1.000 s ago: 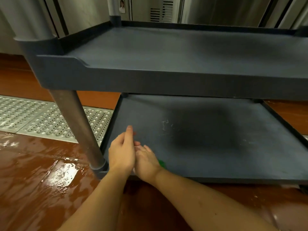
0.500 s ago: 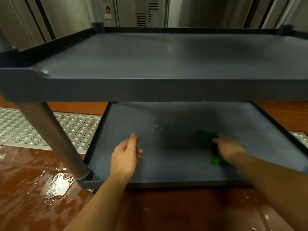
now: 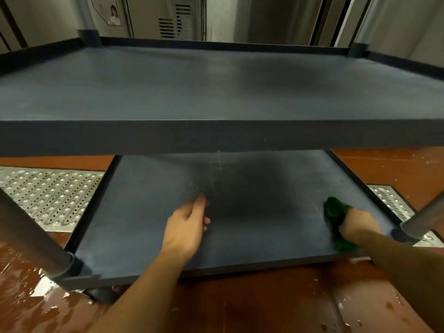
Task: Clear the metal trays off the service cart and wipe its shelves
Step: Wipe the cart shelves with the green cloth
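Right hand (image 3: 358,224) grips green cloth (image 3: 335,213) on lower shelf (image 3: 252,227) of grey cart, near its right front corner by metal post (image 3: 425,218). Left hand (image 3: 186,227) over shelf middle, fingers relaxed, holding nothing. Upper shelf (image 3: 216,87) bare. Wet red floor (image 3: 264,306), perforated metal grate (image 3: 50,195) at left

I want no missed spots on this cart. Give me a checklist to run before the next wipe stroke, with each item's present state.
1. Trays off the upper shelf: ok, none on it.
2. Trays off the lower shelf: ok where it shows; its back is hidden under the upper shelf.
3. Green cloth held firmly: ok, the right hand grips it near the shelf's right front corner.
4. Left hand out of the cloth's path: not ok, it is over mid-shelf, fingers straight.
5. Pale specks ahead of the left hand wiped: not ok.
6. Floor dry: not ok, wet sheen.
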Available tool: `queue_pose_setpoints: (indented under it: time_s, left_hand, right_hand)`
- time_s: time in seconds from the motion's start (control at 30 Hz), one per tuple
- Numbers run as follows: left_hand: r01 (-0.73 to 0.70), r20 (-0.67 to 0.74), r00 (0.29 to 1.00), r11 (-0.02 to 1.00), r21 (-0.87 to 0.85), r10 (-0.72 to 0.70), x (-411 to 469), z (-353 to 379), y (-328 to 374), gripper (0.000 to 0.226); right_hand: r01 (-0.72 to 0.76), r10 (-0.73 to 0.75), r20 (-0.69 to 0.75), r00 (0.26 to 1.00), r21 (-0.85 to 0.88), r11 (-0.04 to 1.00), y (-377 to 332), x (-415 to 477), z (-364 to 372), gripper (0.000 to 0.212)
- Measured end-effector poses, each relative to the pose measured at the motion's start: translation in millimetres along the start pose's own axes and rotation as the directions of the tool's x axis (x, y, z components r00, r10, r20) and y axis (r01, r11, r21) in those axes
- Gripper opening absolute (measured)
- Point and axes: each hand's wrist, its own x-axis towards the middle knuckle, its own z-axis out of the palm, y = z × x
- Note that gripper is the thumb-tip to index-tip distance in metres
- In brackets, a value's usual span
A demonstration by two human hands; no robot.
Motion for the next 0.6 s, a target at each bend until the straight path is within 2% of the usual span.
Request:
queue_pose_setpoints:
  time_s: [0.1, 0.27, 0.33, 0.43, 0.53, 0.6]
  left_hand:
    - [-0.014, 0.039, 0.999, 0.998, 0.056, 0.012, -5.3, -6.5, -0.9, 0.04]
    - [0.029, -0.009, 1.0, 1.0, 0.01, -0.029, 0.0, -30.5, -6.5, 0.042]
    - [0.065, -0.05, 0.996, 0.997, -0.051, -0.067, 0.9, -41.0, -12.7, 0.042]
    - [0.092, -0.058, 0.993, 0.99, -0.106, -0.099, -1.5, -56.5, -17.7, 0.041]
    - [0.1, -0.043, 0.993, 0.978, -0.185, -0.11, -0.1, -77.5, -16.5, 0.038]
    - [0.105, -0.063, 0.99, 0.965, -0.241, -0.123, 2.2, -94.3, -17.0, 0.044]
  right_hand:
    - [0.012, -0.014, 0.021, 1.0, 0.1, 0.995, -34.4, -9.1, 0.9, 0.029]
    - [0.17, -0.182, 0.072, 0.981, 0.143, 0.975, -120.9, -32.3, 14.5, 0.058]
    - [0.243, -0.255, 0.074, 0.964, 0.139, 0.96, -161.5, -44.2, 26.3, 0.06]
    - [0.376, -0.387, 0.044, 0.921, 0.165, 0.912, -224.3, -66.6, 42.3, 0.051]
    - [0.489, -0.508, 0.063, 0.859, 0.187, 0.852, -285.0, -93.9, 57.2, 0.055]
    - [0.564, -0.588, 0.076, 0.806, 0.205, 0.8, -320.8, -113.4, 64.3, 0.058]
